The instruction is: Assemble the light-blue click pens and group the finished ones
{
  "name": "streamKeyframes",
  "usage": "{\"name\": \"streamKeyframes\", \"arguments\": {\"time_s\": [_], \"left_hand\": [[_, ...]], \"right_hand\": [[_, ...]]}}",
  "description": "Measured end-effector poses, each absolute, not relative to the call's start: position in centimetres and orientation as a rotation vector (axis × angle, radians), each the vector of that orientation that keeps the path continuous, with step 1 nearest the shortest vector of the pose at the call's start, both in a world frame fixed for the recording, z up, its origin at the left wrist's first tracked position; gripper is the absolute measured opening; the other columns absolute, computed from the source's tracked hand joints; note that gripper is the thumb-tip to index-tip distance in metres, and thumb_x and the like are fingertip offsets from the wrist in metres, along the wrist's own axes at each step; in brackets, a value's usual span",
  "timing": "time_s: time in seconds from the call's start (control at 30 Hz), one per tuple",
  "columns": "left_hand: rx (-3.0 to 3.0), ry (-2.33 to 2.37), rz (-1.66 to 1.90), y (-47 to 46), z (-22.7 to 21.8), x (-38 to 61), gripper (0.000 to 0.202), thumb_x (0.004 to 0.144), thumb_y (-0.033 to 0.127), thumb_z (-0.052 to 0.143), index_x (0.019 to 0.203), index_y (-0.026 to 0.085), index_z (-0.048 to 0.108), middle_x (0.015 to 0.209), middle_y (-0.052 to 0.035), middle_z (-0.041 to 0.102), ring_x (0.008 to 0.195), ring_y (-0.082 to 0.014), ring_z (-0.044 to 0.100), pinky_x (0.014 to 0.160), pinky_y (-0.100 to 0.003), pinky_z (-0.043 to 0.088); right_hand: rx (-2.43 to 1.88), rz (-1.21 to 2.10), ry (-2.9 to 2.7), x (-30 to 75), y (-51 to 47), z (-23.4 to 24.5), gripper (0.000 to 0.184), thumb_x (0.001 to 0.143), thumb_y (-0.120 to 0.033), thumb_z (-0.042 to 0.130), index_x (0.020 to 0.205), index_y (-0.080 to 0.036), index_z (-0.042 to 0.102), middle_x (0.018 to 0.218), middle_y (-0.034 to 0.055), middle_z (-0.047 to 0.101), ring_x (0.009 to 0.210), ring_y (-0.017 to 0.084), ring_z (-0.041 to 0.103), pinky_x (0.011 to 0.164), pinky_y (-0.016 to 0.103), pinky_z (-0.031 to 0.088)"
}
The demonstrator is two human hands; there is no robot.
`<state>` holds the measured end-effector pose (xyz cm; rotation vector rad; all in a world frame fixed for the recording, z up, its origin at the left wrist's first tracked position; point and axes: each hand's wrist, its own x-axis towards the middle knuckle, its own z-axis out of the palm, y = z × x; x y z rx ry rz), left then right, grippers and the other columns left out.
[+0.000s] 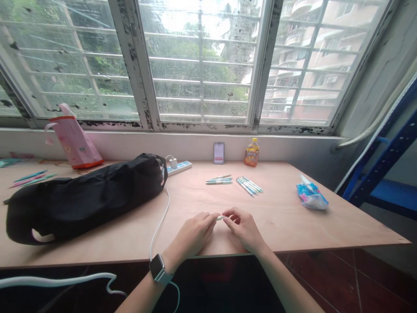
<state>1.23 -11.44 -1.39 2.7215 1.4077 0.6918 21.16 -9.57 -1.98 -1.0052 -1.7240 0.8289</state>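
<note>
Near the table's front edge, my left hand (198,228) is closed around a pale pen (220,218), with most of the barrel hidden by the fingers. The pen's narrow end points right, into the fingertips of my right hand (241,224), which pinch it. Whether a small part sits between those fingertips I cannot make out. Beyond my hands lie a small group of pens (219,180) and, to its right, a second group of several pens (249,186) side by side.
A long black bag (87,195) covers the left of the wooden table (276,226). A white cable (162,219) runs from the power strip (180,168) past my left hand. At the back stand a phone (219,153) and a bottle (251,153); a tissue pack (312,194) lies right.
</note>
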Motion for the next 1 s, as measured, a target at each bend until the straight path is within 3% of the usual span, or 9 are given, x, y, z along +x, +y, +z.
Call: {"name": "streamKeyframes", "arguments": {"time_s": [0.23,0.7,0.9,1.0], "left_hand": [[2.685,1.402,0.740,-11.45,-1.44,1.19,0.032,0.101,0.017,0.037,0.125,0.024,0.058,0.106,-0.0059,0.070,0.095,-0.0223,0.066,0.080,-0.034,0.053],[2.716,1.354,0.706,-11.39,-1.80,0.97,0.034,0.101,0.013,0.039,0.129,0.023,0.054,0.106,-0.0064,0.070,0.095,-0.0234,0.067,0.081,-0.035,0.054],[2.636,1.407,0.668,-11.61,-1.65,1.09,0.021,0.101,0.016,0.044,0.117,0.021,0.057,0.099,-0.0057,0.070,0.087,-0.0223,0.067,0.077,-0.034,0.054],[2.673,1.351,0.730,-11.50,-1.94,1.00,0.022,0.101,0.017,0.044,0.117,0.022,0.058,0.105,-0.0059,0.070,0.093,-0.0221,0.067,0.080,-0.034,0.054]], "right_hand": [[-1.099,0.802,-1.635,21.17,-9.71,-1.52,0.011,0.079,-0.027,0.062,0.082,-0.019,0.069,0.084,0.0039,0.072,0.071,0.017,0.064,0.064,0.028,0.051],[-0.935,0.960,-1.622,21.33,-9.58,-2.07,0.020,0.083,-0.038,0.071,0.086,-0.018,0.074,0.084,0.0051,0.075,0.078,0.019,0.068,0.071,0.029,0.051],[-1.070,0.911,-1.660,21.29,-9.74,-2.03,0.035,0.089,-0.047,0.065,0.072,-0.017,0.069,0.061,0.0027,0.068,0.059,0.016,0.062,0.058,0.026,0.046],[-1.082,0.855,-1.731,21.27,-9.90,-1.89,0.033,0.091,-0.046,0.061,0.074,-0.018,0.067,0.062,0.0019,0.067,0.058,0.016,0.060,0.056,0.025,0.044]]}}
